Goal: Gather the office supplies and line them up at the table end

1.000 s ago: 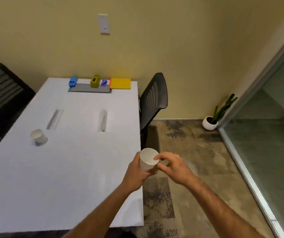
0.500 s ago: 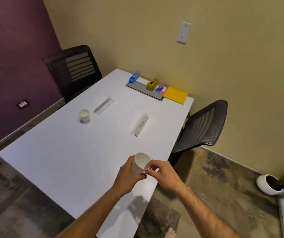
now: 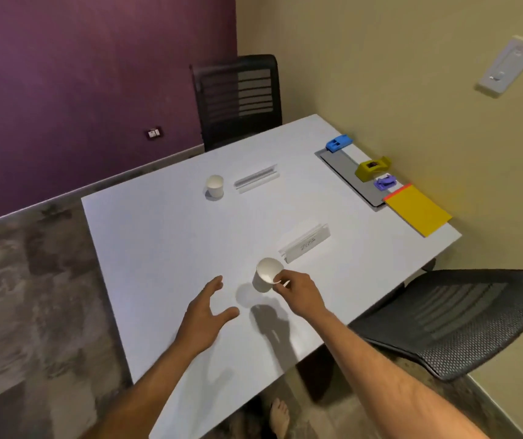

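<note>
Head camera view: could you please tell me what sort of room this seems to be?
Probably a small office meeting room. A long white table has black mesh chairs at its sides, folded name cards and paper cups mark the seats, and office supplies such as a yellow notepad sit at the far end.

Both forearms reach forward, bare to beyond the elbow. The left hand (image 3: pixel 204 312) hovers palm inward with its fingers straight and close together, the thumb splayed out toward the right hand; it holds nothing. The right hand (image 3: pixel 296 291) is a little farther forward and to the right of the left, its wrist bent slightly down. Its thumb and fingertips (image 3: pixel 280 282) pinch the near rim of a paper cup (image 3: pixel 265 277), which tilts away from the hand; the remaining fingers seem loosely curled behind, though the angle hides them. A bare foot (image 3: pixel 278 418) shows below, between the two forearms.
</note>
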The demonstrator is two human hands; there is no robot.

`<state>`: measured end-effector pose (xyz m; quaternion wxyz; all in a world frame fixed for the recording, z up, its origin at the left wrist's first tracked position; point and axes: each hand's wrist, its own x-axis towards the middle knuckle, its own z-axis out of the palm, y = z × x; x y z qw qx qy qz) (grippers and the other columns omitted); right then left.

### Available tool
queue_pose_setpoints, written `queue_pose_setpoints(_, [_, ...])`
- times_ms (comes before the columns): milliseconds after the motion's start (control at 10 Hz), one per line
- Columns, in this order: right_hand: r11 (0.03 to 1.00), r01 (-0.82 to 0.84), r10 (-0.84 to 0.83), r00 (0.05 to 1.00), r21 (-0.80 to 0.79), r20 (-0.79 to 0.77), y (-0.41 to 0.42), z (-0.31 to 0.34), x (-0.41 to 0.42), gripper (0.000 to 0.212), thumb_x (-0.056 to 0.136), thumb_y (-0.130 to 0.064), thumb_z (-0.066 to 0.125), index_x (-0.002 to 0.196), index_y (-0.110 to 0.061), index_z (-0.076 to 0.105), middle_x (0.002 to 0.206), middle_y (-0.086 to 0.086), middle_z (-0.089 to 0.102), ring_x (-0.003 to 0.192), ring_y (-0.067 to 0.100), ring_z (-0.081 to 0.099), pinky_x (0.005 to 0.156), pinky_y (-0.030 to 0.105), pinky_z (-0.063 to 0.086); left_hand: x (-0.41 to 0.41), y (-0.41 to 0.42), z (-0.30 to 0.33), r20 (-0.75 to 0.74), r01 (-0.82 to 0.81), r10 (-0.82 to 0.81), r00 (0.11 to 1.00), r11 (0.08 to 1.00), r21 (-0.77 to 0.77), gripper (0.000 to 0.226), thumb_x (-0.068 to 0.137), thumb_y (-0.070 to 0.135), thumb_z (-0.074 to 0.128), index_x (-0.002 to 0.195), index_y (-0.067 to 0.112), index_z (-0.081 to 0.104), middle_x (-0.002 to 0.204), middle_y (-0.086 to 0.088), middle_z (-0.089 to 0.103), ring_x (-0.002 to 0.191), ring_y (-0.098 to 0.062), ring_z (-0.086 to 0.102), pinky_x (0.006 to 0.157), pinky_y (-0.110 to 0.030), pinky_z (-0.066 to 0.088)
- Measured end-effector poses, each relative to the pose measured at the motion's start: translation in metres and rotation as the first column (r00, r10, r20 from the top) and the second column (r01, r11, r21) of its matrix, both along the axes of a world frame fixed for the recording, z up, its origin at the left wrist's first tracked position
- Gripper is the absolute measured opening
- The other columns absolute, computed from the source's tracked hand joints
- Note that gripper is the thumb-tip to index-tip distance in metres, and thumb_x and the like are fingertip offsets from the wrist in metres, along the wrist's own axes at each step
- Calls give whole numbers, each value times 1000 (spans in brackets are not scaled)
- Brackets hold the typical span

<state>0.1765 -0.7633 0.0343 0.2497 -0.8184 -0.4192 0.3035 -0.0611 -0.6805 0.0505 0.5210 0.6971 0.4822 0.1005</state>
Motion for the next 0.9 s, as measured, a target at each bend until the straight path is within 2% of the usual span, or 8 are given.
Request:
queue_pose_setpoints(100, [995,-42,46,998,-94,46,27,-23,24,21,91,-29,63,108,-19,69,107,3,70,100,24,64,85,37,52,-15,-1,-4,-21,-105,104,994,994,-20,76,86,32,78,149,37,37,147,14,49,133,-11,46,107,-28,37])
queue_pose_setpoints(300, [967,-67,91,992,-245,88,64,-59,42,31,97,-26,55,126,-18,63,126,9,64,117,29,58,94,40,49,-24,9,-8,-74,-194,194,978,981,8,73,88,32,75,150,33,37,148,13,49,136,-14,45,112,-35,37])
queue_pose_setpoints(400, [959,-65,97,990,-276,105,72,-71,46,32,97,-23,52,127,-18,62,127,8,63,119,28,56,93,39,49,-25,9,-10,-86,-229,228,970,973,-2,73,88,33,74,151,33,37,149,13,48,135,-12,44,111,-33,35])
queue_pose_setpoints(500, [954,-59,109,982,-295,156,81,-83,49,32,99,-21,47,127,-15,60,126,10,62,125,30,48,90,41,48,-27,3,-12,-78,-267,264,961,963,-25,70,88,30,73,148,36,37,147,15,48,134,-13,43,111,-32,34])
queue_pose_setpoints(700, [944,-30,74,989,-330,125,88,-90,45,35,100,-20,46,133,-14,57,129,13,59,129,31,44,93,42,48,-41,4,-17,-79,-302,298,951,953,-35,67,88,26,73,147,32,41,148,11,47,137,-19,43,114,-36,34])
queue_pose_setpoints(800, [943,-35,74,992,-331,103,87,-87,38,39,100,-20,48,139,-16,52,134,13,55,130,31,44,96,43,48,-50,2,-14,-74,-298,296,952,954,-29,67,88,26,73,147,29,42,149,10,48,138,-16,43,115,-34,32])
queue_pose_setpoints(900, [966,46,-4,987,-254,160,78,-81,26,45,99,-18,50,143,-20,45,138,10,48,130,32,41,95,46,48,-61,4,-9,-50,-310,310,949,951,-1,68,89,28,73,149,28,42,149,11,48,135,-6,41,113,-30,33])
